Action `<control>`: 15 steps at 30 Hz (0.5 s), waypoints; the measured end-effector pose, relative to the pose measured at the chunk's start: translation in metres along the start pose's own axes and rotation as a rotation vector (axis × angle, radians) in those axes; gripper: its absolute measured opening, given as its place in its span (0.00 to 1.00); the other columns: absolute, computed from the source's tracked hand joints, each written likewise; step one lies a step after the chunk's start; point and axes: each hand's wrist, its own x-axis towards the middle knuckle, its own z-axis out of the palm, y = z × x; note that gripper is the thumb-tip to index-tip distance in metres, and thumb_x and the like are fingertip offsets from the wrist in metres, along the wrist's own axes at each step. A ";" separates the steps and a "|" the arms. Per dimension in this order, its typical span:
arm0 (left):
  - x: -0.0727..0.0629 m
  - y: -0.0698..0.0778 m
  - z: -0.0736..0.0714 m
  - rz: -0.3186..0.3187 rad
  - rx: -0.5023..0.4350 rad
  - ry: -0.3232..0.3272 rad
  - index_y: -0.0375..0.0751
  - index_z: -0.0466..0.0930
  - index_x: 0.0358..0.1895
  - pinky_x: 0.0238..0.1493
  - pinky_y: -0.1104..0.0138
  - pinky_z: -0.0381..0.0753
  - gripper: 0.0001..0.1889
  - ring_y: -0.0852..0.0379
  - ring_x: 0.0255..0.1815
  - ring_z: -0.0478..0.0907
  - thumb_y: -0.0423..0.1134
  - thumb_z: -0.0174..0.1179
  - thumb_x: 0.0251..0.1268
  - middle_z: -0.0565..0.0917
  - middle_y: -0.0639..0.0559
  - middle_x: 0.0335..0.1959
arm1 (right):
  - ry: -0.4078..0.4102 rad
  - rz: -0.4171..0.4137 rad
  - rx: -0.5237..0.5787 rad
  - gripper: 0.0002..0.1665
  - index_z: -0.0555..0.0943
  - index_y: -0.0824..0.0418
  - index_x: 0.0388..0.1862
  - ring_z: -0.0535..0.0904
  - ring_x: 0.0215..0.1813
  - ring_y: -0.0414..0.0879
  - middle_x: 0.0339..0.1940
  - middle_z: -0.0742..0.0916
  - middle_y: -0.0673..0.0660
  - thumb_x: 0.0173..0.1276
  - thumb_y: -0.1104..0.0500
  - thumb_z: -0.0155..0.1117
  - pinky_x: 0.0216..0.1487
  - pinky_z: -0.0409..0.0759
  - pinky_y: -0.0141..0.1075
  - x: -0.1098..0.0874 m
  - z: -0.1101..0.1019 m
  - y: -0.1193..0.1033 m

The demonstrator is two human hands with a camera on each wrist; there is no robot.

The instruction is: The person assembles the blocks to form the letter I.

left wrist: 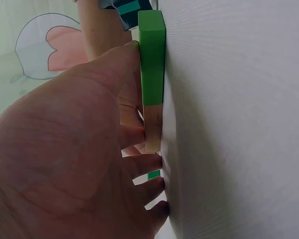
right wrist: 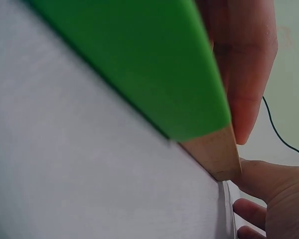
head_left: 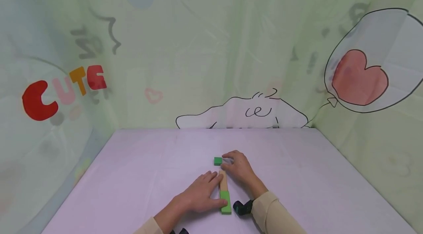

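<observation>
A narrow bar (head_left: pixel 223 182), bare wood at the far end and green at the near end, lies lengthwise on the table. Whether it is one piece or two cannot be told. My left hand (head_left: pixel 201 192) lies along its left side. Its thumb touches the green part (left wrist: pixel 152 59), and the index fingertip touches the bare wood (left wrist: pixel 153 127). Beyond the bar lies a small green block (head_left: pixel 217 161). My right hand (head_left: pixel 239 168) is just right of this block, fingers bent and thumb by the bar's wooden end (right wrist: pixel 214 154). Nothing shows between its thumb and fingers.
A pale lilac cloth covers the table (head_left: pixel 148 160). Printed curtains (head_left: pixel 185 50) rise behind it and on both sides. A dark wrist device (head_left: pixel 242 207) sits under my right wrist, close to the green end of the bar.
</observation>
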 end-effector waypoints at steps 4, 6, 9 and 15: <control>0.000 0.000 0.001 -0.005 0.001 0.004 0.50 0.59 0.82 0.83 0.50 0.57 0.47 0.46 0.85 0.54 0.74 0.53 0.68 0.61 0.48 0.83 | -0.008 0.013 -0.005 0.20 0.88 0.59 0.56 0.75 0.70 0.63 0.65 0.83 0.64 0.65 0.56 0.74 0.71 0.73 0.60 0.000 0.000 -0.002; -0.001 0.000 0.001 -0.003 0.003 0.007 0.50 0.59 0.82 0.83 0.50 0.57 0.47 0.46 0.85 0.55 0.73 0.53 0.68 0.61 0.48 0.83 | -0.010 0.012 -0.019 0.20 0.88 0.58 0.56 0.75 0.70 0.63 0.65 0.82 0.64 0.65 0.56 0.75 0.71 0.74 0.60 0.000 0.000 -0.003; -0.001 0.000 0.001 -0.006 0.005 0.011 0.50 0.59 0.82 0.83 0.50 0.57 0.47 0.46 0.85 0.54 0.73 0.54 0.68 0.61 0.48 0.83 | -0.012 0.015 -0.036 0.20 0.88 0.58 0.56 0.75 0.71 0.63 0.66 0.82 0.64 0.66 0.56 0.75 0.72 0.73 0.60 -0.001 0.001 -0.004; -0.001 0.000 0.001 -0.009 0.011 0.006 0.50 0.59 0.82 0.83 0.50 0.57 0.47 0.46 0.85 0.54 0.73 0.54 0.68 0.61 0.48 0.83 | -0.002 0.008 -0.048 0.19 0.88 0.58 0.55 0.75 0.71 0.63 0.65 0.83 0.63 0.66 0.56 0.75 0.71 0.74 0.60 -0.001 0.002 -0.005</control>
